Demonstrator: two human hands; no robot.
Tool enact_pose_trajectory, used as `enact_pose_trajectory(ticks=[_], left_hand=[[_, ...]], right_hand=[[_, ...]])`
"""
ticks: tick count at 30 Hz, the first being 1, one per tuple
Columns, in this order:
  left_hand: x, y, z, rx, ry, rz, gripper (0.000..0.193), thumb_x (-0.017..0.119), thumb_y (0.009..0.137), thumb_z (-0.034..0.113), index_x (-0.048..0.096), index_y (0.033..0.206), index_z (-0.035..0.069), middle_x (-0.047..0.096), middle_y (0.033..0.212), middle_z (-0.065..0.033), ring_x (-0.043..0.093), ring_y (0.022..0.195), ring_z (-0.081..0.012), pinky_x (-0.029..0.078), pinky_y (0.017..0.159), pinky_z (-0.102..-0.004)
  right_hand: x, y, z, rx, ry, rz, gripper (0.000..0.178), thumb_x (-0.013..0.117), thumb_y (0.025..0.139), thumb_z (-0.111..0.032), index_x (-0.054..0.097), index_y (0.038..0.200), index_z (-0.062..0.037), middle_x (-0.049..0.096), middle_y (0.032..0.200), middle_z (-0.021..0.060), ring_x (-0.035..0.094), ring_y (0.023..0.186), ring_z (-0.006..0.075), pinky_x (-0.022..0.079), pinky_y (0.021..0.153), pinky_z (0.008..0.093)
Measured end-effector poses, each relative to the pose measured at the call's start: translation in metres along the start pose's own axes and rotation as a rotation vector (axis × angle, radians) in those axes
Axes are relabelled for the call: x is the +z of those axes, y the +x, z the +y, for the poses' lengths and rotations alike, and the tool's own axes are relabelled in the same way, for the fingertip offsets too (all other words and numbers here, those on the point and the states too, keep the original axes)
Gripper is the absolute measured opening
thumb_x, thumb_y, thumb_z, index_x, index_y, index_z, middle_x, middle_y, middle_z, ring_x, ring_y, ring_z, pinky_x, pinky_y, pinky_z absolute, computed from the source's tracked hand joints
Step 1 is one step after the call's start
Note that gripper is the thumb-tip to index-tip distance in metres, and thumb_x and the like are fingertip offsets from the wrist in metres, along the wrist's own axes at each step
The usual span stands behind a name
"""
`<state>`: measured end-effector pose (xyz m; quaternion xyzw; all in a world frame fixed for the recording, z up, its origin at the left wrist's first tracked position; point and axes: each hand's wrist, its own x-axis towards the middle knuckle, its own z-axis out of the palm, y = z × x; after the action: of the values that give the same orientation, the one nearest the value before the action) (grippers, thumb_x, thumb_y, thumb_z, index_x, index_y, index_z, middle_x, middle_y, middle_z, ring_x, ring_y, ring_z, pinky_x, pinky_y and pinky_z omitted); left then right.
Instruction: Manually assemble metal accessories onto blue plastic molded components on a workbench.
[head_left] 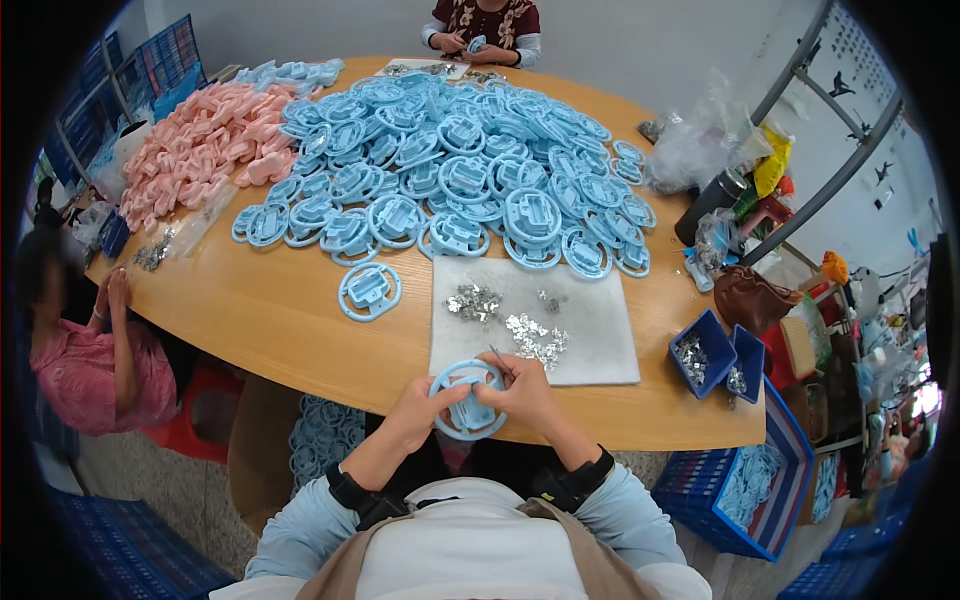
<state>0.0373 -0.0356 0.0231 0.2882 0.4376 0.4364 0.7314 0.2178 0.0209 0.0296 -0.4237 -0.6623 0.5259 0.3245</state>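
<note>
At the table's front edge I hold a light blue plastic ring-shaped part (468, 433), which looks like a toy steering wheel. My left hand (412, 412) grips its left rim, thumb across the face. My right hand (526, 388) is closed on its right side, thumb pressed toward the middle. A thin dark tip sticks out above the right fingers; its kind is too small to tell. Just beyond lies a white board (600, 330) with small piles of shiny metal pieces (538, 342). One loose blue ring part (369, 291) rests left of the board.
A large heap of blue ring parts (450, 170) covers the table's middle, beside pink plastic parts (205, 150). Two blue bins (702, 350) of metal pieces stand right, above a blue crate (700, 500). One person (100, 350) sits left; another (487, 35) works across the table.
</note>
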Motion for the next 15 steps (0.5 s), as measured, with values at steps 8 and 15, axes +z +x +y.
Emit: enact_pose_trajectory(ticks=[8, 15], left_hand=[[-0.013, 0.008, 0.018, -0.059, 0.146, -0.092, 0.023, 0.066, 0.085, 0.019, 0.062, 0.101, 0.003, 0.065, 0.085, -0.0046, 0.062, 0.072, -0.0114, 0.052, 0.063, -0.0235], [-0.02, 0.023, -0.004, 0.199, -0.594, 0.286, 0.03, 0.051, 0.094, 0.016, 0.046, 0.121, 0.006, 0.056, 0.116, -0.0078, 0.057, 0.103, -0.0195, 0.05, 0.085, -0.0337]], right_hand=[[-0.032, 0.001, -0.02, -0.064, -0.129, 0.026, 0.027, 0.07, 0.072, -0.012, 0.068, 0.097, -0.0038, 0.059, 0.071, 0.0003, 0.048, 0.061, 0.0062, 0.04, 0.056, 0.0217], [-0.095, 0.02, 0.028, 0.102, -0.663, 0.392, 0.01, 0.065, 0.073, -0.011, 0.064, 0.077, -0.0014, 0.06, 0.083, 0.0161, 0.058, 0.073, 0.0314, 0.046, 0.067, 0.038]])
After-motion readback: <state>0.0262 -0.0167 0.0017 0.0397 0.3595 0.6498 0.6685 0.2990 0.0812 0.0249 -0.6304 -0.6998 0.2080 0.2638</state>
